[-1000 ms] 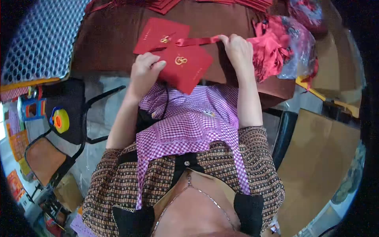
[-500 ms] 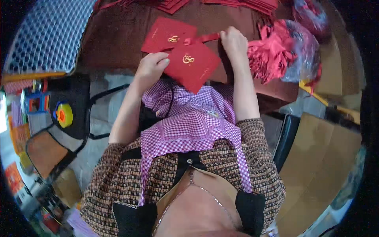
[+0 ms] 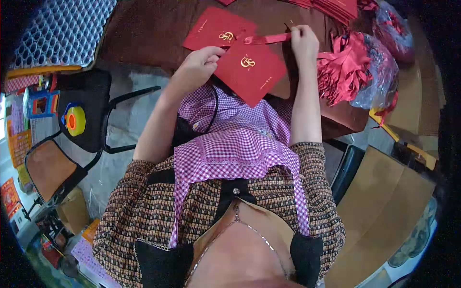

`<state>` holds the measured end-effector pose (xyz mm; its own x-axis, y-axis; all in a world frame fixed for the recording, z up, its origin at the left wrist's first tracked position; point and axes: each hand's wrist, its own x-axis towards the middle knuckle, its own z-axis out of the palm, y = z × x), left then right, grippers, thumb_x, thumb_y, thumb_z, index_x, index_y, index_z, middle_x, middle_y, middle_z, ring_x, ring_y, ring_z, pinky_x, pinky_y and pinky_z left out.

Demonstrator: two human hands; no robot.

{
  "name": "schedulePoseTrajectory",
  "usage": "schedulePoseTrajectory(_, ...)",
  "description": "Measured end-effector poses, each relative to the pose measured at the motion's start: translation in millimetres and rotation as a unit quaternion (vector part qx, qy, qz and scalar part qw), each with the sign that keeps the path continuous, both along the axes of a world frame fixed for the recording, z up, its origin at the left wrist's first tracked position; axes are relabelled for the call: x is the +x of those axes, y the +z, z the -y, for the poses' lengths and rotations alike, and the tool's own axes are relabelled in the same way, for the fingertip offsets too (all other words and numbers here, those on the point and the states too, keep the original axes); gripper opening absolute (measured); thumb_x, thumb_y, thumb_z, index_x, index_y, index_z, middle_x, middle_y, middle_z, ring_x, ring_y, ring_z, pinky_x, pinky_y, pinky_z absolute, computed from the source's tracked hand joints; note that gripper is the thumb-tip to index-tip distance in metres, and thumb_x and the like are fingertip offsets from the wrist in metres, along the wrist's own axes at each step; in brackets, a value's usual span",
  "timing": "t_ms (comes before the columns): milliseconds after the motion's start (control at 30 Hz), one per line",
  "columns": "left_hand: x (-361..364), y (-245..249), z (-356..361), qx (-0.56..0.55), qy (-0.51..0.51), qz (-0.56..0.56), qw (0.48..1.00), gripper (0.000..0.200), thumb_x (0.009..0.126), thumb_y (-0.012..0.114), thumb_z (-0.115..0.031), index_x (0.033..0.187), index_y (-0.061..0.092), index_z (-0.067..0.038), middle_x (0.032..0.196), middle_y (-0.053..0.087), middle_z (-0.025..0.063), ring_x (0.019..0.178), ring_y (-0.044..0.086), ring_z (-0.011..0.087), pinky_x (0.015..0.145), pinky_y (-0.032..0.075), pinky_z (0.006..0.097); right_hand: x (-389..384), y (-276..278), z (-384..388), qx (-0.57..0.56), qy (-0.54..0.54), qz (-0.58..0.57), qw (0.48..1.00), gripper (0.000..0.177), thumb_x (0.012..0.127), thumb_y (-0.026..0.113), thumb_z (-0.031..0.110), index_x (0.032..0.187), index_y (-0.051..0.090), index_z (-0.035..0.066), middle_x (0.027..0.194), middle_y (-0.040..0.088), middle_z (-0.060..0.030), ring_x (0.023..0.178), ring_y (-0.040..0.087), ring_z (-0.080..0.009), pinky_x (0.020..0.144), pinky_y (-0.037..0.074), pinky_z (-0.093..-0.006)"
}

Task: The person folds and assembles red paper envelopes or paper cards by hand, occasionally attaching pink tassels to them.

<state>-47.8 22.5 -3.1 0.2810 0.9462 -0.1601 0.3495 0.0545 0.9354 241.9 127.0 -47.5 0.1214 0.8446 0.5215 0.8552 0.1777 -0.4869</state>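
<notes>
Two red cards or flat folders (image 3: pixel 249 69) with gold emblems overlap at the table's near edge, the front one turned like a diamond. A red ribbon (image 3: pixel 271 39) is looped or knotted at the front one's upper corner and runs taut to the right. Its far end is pinched in my right hand (image 3: pixel 305 45), where a small dark tip also sticks out by the fingers. My left hand (image 3: pixel 197 67) is closed at the corner where the two cards meet; what its fingers grip is hidden.
A bundle of red ribbons (image 3: pixel 345 67) spills from a clear plastic bag (image 3: pixel 382 72) on the right. Red stacks (image 3: pixel 336 9) lie at the back of the brown tablecloth (image 3: pixel 144 38). A blue patterned panel (image 3: pixel 62 31), chairs (image 3: pixel 86 110) and cardboard (image 3: pixel 384 206) surround me.
My view has shifted, so cards, ribbons and both hands appear farther right and higher. The right hand still holds the ribbon taut; the left stays closed beside the cards.
</notes>
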Motion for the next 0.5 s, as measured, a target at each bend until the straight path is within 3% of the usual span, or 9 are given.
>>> schedulePoseTrajectory(33, 1, 0, 0, -0.004, 0.006, 0.000, 1.000, 0.032, 0.084, 0.049, 0.001, 0.115, 0.054, 0.006, 0.082, 0.054, -0.0042, 0.074, 0.049, 0.0042, 0.066, 0.041, 0.0190, 6, 2, 4, -0.005, 0.033, -0.110, 0.993, 0.016, 0.084, 0.062, 0.018, 0.087, 0.063, 0.002, 0.084, 0.066, -0.0175, 0.077, 0.065, -0.0247, 0.072, 0.050, -0.0340)
schedulePoseTrajectory(67, 3, -2, -1, 0.020, 0.011, -0.017, 1.000, 0.031, 0.084, 0.048, -0.001, 0.113, 0.056, 0.005, 0.082, 0.058, 0.0006, 0.074, 0.052, 0.0076, 0.066, 0.043, 0.0218, 5, 5, 5, -0.009, 0.090, -0.290, 0.953, 0.013, 0.086, 0.061, 0.014, 0.091, 0.063, 0.002, 0.085, 0.067, -0.0140, 0.080, 0.065, -0.0222, 0.074, 0.051, -0.0321)
schedulePoseTrajectory(100, 6, -2, -2, 0.044, 0.015, -0.034, 0.998, 0.030, 0.083, 0.047, -0.003, 0.110, 0.058, 0.005, 0.082, 0.062, 0.0053, 0.073, 0.056, 0.0110, 0.066, 0.046, 0.0247, 5, 9, 8, -0.012, 0.140, -0.460, 0.877, 0.011, 0.088, 0.059, 0.009, 0.096, 0.063, 0.002, 0.087, 0.068, -0.0106, 0.082, 0.065, -0.0198, 0.075, 0.051, -0.0302)
schedulePoseTrajectory(167, 10, -5, -5, 0.004, 0.018, 0.000, 1.000, 0.030, 0.083, 0.047, -0.005, 0.109, 0.058, 0.005, 0.085, 0.065, 0.0093, 0.075, 0.059, 0.0136, 0.068, 0.047, 0.0267, 1, 34, 28, -0.021, 0.183, -0.622, 0.761, 0.012, 0.090, 0.055, 0.002, 0.101, 0.060, 0.001, 0.090, 0.067, -0.0097, 0.082, 0.064, -0.0185, 0.077, 0.050, -0.0277)
schedulePoseTrajectory(200, 11, -9, -8, 0.020, 0.019, 0.000, 1.000, 0.030, 0.083, 0.048, -0.005, 0.109, 0.059, 0.005, 0.087, 0.066, 0.0106, 0.076, 0.060, 0.0145, 0.069, 0.048, 0.0275, -6, 46, 39, -0.012, 0.215, -0.641, 0.737, 0.016, 0.090, 0.054, 0.001, 0.104, 0.058, -0.001, 0.090, 0.065, -0.0088, 0.082, 0.062, -0.0176, 0.080, 0.050, -0.0291)
schedulePoseTrajectory(300, 18, -19, -12, 0.043, 0.017, 0.002, 0.999, 0.030, 0.083, 0.049, -0.006, 0.109, 0.059, 0.004, 0.089, 0.067, 0.0126, 0.078, 0.062, 0.0159, 0.071, 0.049, 0.0284, -16, 54, 63, -0.043, 0.238, -0.595, 0.767, 0.018, 0.090, 0.053, 0.000, 0.106, 0.058, -0.002, 0.090, 0.063, -0.0077, 0.083, 0.060, -0.0157, 0.081, 0.050, -0.0294)
schedulePoseTrajectory(400, 26, -16, -12, 0.049, 0.016, -0.004, 0.999, 0.029, 0.083, 0.049, -0.007, 0.108, 0.060, 0.004, 0.089, 0.067, 0.0134, 0.078, 0.063, 0.0170, 0.072, 0.049, 0.0287, -36, 52, 92, -0.108, 0.224, -0.484, 0.839, 0.014, 0.088, 0.056, 0.001, 0.101, 0.061, -0.001, 0.089, 0.063, -0.0042, 0.084, 0.058, -0.0118, 0.078, 0.047, -0.0247)
schedulePoseTrajectory(500, 33, -17, -10, 0.050, 0.024, -0.001, 0.998, 0.029, 0.083, 0.050, -0.007, 0.108, 0.060, 0.004, 0.088, 0.067, 0.0133, 0.079, 0.064, 0.0175, 0.073, 0.049, 0.0293, -53, 32, 105, -0.084, 0.242, -0.270, 0.928, 0.008, 0.085, 0.058, 0.003, 0.092, 0.062, 0.001, 0.087, 0.063, -0.0039, 0.083, 0.059, -0.0133, 0.077, 0.046, -0.0250)
